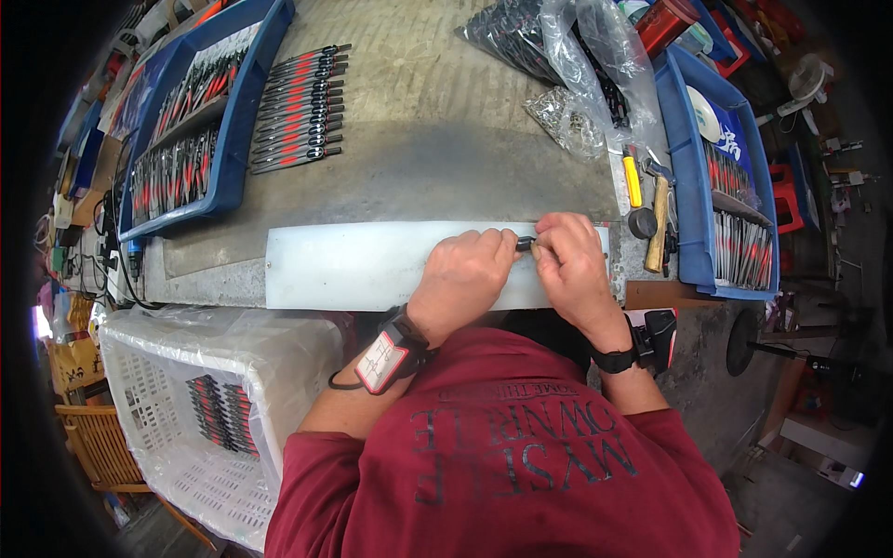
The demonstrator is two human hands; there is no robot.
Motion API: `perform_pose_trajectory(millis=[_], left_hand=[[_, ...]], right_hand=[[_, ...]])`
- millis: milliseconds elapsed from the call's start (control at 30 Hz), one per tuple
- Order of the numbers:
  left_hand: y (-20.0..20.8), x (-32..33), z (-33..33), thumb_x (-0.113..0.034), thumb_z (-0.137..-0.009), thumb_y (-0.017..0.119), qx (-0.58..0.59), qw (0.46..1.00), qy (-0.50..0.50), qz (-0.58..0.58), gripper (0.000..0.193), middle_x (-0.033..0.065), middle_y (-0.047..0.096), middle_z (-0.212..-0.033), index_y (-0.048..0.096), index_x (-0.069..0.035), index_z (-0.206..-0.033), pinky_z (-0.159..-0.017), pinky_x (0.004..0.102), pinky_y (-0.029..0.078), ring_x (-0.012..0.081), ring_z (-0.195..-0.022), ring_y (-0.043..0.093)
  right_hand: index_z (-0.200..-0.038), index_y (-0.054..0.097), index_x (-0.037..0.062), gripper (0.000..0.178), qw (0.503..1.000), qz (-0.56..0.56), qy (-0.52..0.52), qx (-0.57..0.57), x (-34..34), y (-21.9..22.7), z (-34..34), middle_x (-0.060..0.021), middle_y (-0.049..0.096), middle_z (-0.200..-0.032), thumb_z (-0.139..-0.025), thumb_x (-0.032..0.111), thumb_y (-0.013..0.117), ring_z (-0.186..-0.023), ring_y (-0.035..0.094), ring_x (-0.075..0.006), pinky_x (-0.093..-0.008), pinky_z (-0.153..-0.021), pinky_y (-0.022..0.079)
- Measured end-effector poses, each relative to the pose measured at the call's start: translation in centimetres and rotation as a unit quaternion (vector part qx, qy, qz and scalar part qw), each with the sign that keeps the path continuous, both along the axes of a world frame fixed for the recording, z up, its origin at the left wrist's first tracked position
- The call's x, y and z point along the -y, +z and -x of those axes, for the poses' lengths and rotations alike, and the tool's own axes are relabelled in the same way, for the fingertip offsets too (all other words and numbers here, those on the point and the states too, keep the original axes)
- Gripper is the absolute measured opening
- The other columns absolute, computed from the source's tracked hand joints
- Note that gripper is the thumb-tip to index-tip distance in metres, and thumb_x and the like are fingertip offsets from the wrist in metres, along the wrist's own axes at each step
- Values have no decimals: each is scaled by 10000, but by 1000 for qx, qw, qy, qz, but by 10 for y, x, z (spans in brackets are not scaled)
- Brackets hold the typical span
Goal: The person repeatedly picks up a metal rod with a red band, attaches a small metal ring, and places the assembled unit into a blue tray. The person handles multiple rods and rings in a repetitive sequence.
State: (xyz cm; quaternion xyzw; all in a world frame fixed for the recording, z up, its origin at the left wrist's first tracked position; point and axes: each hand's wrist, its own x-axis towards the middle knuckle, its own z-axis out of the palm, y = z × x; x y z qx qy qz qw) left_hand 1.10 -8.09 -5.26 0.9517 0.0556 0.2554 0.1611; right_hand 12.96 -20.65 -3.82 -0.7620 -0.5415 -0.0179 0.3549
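Note:
Over the right end of a white board (363, 265), my left hand (467, 274) and my right hand (573, 265) meet close together. Between their fingertips is a small black part (526, 244), mostly covered by the fingers. My left fingers pinch it from the left side. The thumb and fingers of my right hand are closed at its other end. Its exact kind is hidden. Beyond the board, a row of slim black and red tools with metal blades or shafts (299, 107) lies side by side on the worktable (400, 172).
Blue trays of similar tools stand at left (233, 139) and right (684, 177). Near my right hand lie a wooden-handled hammer (659, 223) and a yellow-handled tool (633, 179). Clear bags of parts (572, 121) sit at the back. A white plastic-lined crate (177, 321) stands at lower left.

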Motion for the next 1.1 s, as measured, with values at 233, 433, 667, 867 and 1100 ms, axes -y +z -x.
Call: perform_pose_trajectory(millis=[233,433,667,867,1100], left_hand=[[0,-2,0,-131,-776,672,4,999,0,48,171,68,496,-643,528,-60,-837,-493,354,448,235,-570,562],[0,-3,-1,-122,-776,676,8,998,-6,59,172,73,509,-652,538,-54,-853,-493,358,450,244,-567,563],[10,-4,3,-109,-763,688,14,998,-14,58,174,75,511,-648,555,-43,-853,-493,358,452,248,-566,563],[34,-5,7,-124,-771,686,-2,998,-27,49,181,77,518,-653,570,-37,-878,-485,362,450,255,-558,564],[46,8,1,-132,-781,678,-10,999,6,51,157,84,513,-639,574,-48,-862,-477,373,446,270,-559,570]], right_hand=[[-868,549,20,242,991,33,-14,-128,6,6,-15,-112,578,-865,-722,122,714,-853,534,-298,-364,-743,430],[-911,586,-4,207,989,31,9,-144,7,10,-15,-128,594,-839,-800,147,674,-811,550,-302,-363,-716,440],[-918,662,-24,161,966,59,21,-249,3,13,-10,-95,609,-755,-885,126,612,-685,556,-200,-296,-634,435],[-909,668,-32,160,938,5,45,-345,7,22,-10,-62,616,-752,-881,119,622,-703,544,-126,-264,-627,424],[-903,665,-38,163,906,-48,-6,-421,8,19,-3,-38,600,-757,-899,118,614,-703,521,-95,-227,-617,411]])
